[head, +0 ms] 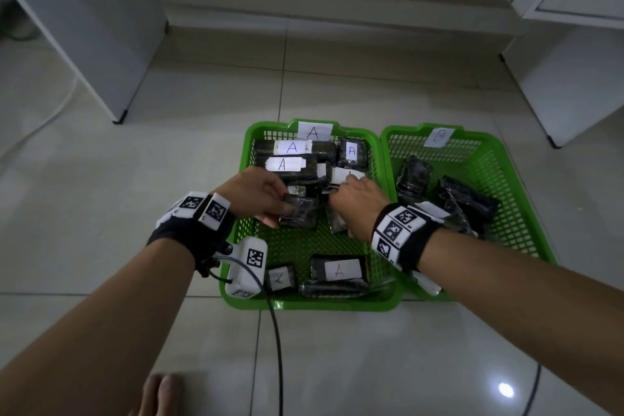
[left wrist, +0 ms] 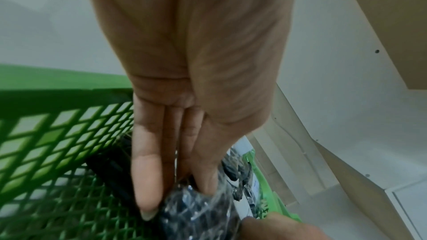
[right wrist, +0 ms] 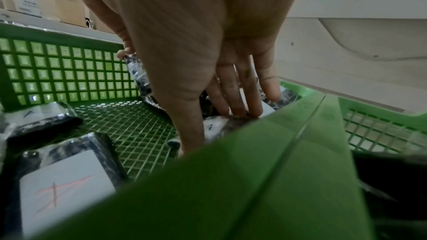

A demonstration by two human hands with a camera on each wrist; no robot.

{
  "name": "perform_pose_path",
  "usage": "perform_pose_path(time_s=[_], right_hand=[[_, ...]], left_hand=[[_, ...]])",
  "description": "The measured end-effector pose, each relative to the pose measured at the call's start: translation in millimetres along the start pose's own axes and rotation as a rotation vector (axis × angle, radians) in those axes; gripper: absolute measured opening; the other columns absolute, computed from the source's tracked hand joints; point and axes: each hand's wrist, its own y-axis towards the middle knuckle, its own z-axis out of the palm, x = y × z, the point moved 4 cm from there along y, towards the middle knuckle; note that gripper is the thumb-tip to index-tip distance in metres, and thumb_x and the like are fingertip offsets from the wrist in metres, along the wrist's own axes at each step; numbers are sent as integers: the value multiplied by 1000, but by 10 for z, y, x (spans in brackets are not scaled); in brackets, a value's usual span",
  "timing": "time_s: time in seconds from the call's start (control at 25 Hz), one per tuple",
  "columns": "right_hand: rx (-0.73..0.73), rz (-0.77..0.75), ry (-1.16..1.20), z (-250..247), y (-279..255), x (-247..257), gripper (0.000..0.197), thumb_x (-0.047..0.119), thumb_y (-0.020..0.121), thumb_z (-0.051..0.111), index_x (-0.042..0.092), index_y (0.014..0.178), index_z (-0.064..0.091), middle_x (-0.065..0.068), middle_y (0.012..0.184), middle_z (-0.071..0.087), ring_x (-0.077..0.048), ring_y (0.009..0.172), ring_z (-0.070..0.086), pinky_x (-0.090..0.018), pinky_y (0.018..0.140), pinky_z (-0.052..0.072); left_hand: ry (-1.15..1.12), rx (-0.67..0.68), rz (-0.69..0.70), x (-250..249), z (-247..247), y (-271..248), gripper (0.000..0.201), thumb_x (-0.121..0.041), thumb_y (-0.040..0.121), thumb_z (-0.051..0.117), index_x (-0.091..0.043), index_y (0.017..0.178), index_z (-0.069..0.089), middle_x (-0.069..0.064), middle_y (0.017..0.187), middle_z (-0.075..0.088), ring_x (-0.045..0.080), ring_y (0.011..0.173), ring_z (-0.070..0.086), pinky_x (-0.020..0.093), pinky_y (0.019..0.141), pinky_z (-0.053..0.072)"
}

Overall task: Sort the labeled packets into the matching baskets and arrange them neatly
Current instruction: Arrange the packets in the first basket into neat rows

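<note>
Tidying looks to be the step in hand, since the sorting itself seems mostly done. Two green baskets sit side by side on the tiled floor: the A basket [head: 371,145] on the left with an "A" tag on its far wall, and the B basket [head: 486,159] touching it on the right with a "B" tag.

Both hands work inside the A basket. The left hand [head: 256,192] pinches a dark plastic-wrapped packet [head: 299,211] between thumb and fingers, holding it near the middle of the basket, label side not showing. In the left wrist view the fingers [left wrist: 148,180] lie straight along the wrapper with the thumb closing from below. The right hand [head: 358,206] reaches down just beside it; its fingers [right wrist: 233,96] are spread and fairly straight, tips pressing on packets near the right wall, and I cannot tell whether the thumb pinches one.

At the far end of the A basket, several packets [head: 290,155] lie in rows with their "A" labels up. Two more lie loose at the near end, one with a red "A" [head: 339,269]. In the B basket a few dark packets [head: 466,199] lie heaped, labels mostly hidden.

The next move probably calls for turning the held packet so its label faces up, checking the letter, and laying it flush against the rows at the far end. The crinkly wrap may slip, so a firm pinch would help
</note>
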Motion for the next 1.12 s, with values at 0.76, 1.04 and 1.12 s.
perform_pose_path(time_s=[0.76,1.04,1.12], right_hand=[[-198,125,703,-35,-70,-559,24,26,89,73,17,111,65,3,105,63,-16,94,60,-39,88,54],[-210,37,395,12,-172,-615,64,40,77,70,18,132,43,3,114,48,-16,104,45,-35,95,47],[-176,33,446,35,-151,-620,67,35,80,68,16,140,44,2,116,46,-16,108,43,-38,98,45]], left_hand=[[216,-208,269,-415,422,104,17,-2,83,72,-8,98,67,3,84,74,16,70,74,31,66,62],[293,79,-134,-172,876,328,28,-5,94,47,0,114,67,17,104,71,28,79,76,42,72,63],[188,29,-107,-158,857,369,32,-4,94,44,-8,115,68,15,111,69,29,86,74,45,72,63]])
